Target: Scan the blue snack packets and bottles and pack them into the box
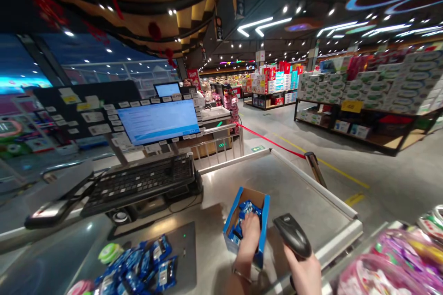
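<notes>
Your left hand (251,228) is in the box (266,219) right on the packs (236,233), can't really tell how closed or if it's got any, box's long side running away from you, right hand (305,273) wrapped round the scanner (293,235) just beside it.

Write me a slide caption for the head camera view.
At a metal counter, the left hand reaches into a blue box of blue packets while the right hand holds a black scanner.
</notes>
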`<state>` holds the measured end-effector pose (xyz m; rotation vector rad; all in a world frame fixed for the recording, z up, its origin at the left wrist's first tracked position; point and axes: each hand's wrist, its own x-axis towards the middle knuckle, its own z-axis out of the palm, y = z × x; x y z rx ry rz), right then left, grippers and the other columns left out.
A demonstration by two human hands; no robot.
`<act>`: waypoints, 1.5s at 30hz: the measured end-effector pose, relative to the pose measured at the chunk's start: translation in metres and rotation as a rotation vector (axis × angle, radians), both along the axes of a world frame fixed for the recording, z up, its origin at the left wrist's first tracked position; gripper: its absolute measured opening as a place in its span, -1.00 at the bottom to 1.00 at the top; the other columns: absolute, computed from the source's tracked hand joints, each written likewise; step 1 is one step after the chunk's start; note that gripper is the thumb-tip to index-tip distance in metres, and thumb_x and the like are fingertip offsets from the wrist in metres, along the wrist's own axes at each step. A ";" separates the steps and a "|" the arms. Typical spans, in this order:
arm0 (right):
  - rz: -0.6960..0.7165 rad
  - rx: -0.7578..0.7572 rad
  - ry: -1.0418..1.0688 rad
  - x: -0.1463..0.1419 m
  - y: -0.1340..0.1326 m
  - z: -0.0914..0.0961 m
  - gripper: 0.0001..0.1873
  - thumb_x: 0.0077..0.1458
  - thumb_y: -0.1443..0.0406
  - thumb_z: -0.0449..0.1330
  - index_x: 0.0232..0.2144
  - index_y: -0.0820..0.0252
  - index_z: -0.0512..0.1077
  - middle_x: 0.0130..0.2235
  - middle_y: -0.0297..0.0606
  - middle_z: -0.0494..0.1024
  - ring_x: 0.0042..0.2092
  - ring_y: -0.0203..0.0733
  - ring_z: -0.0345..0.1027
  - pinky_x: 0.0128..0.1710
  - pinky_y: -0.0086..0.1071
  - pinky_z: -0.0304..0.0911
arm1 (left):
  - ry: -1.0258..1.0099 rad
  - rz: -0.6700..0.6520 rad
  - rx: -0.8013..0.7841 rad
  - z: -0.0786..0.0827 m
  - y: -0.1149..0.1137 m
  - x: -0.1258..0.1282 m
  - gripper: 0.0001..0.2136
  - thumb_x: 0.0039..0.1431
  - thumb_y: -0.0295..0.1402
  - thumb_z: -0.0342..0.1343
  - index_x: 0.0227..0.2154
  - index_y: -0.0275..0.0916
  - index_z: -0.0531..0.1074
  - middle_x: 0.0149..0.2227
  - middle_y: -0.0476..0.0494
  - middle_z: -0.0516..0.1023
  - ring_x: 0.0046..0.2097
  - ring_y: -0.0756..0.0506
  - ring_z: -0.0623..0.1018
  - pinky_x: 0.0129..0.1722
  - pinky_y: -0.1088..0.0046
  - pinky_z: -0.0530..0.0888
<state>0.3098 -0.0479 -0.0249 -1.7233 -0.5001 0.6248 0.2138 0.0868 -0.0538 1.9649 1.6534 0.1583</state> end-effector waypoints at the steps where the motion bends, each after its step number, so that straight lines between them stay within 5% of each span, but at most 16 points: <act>1: -0.003 -0.017 0.004 0.002 0.000 -0.002 -0.43 -0.32 -0.08 0.23 -0.38 0.26 0.52 -0.37 -0.07 0.64 -0.16 0.15 0.49 -0.23 -0.23 0.36 | 0.015 -0.011 0.028 -0.001 -0.001 -0.001 -0.60 0.20 -0.46 -0.20 0.01 -0.27 0.42 0.23 -0.25 0.29 0.30 -0.18 0.17 0.26 0.25 0.09; 6: 0.019 -0.037 -0.011 0.014 -0.001 -0.011 -0.45 -0.39 -0.09 0.25 -0.43 0.20 0.53 -0.41 -0.08 0.64 -0.20 0.15 0.50 -0.29 -0.23 0.38 | -0.386 0.126 0.251 -0.013 -0.009 -0.011 -0.71 0.05 -0.51 -0.06 -0.19 -0.28 0.48 -0.13 -0.41 0.55 0.04 -0.29 0.48 0.11 0.15 0.29; 9: 0.024 -0.016 -0.043 0.014 -0.003 -0.009 -0.48 -0.39 -0.09 0.27 -0.46 0.18 0.53 -0.41 -0.08 0.63 -0.22 0.17 0.51 -0.32 -0.21 0.39 | -0.558 0.174 0.330 -0.007 -0.019 -0.018 -0.64 -0.12 -0.56 0.05 -0.18 -0.25 0.46 -0.11 -0.40 0.53 0.00 -0.31 0.49 0.07 0.16 0.33; 18: -0.020 0.066 -0.074 -0.008 -0.008 0.011 -0.49 -0.36 -0.07 0.28 -0.44 0.21 0.52 -0.41 -0.10 0.64 -0.22 0.15 0.50 -0.30 -0.22 0.39 | -0.420 0.051 0.455 0.056 -0.061 -0.036 -0.65 -0.05 -0.51 -0.01 -0.13 -0.19 0.36 -0.08 -0.22 0.41 0.02 -0.19 0.41 0.05 0.31 0.30; 31: 0.147 0.213 -0.133 -0.063 -0.017 0.047 -0.53 -0.26 -0.01 0.26 -0.42 0.27 0.53 -0.40 -0.09 0.64 -0.29 0.08 0.52 -0.31 -0.25 0.41 | -0.713 0.256 0.601 0.082 -0.085 -0.096 -0.72 -0.05 -0.48 0.08 -0.20 -0.19 0.39 -0.19 -0.12 0.45 -0.11 -0.12 0.48 -0.06 0.34 0.40; 45: 0.520 0.234 -0.383 -0.136 -0.035 0.063 -0.65 -0.09 0.15 0.17 -0.27 0.22 0.53 -0.32 -0.18 0.64 -0.26 -0.02 0.52 -0.26 -0.30 0.38 | -0.693 0.442 0.739 0.079 -0.096 -0.183 -0.68 -0.03 -0.32 0.25 -0.15 -0.17 0.49 -0.15 -0.16 0.49 -0.08 -0.15 0.48 0.00 0.27 0.40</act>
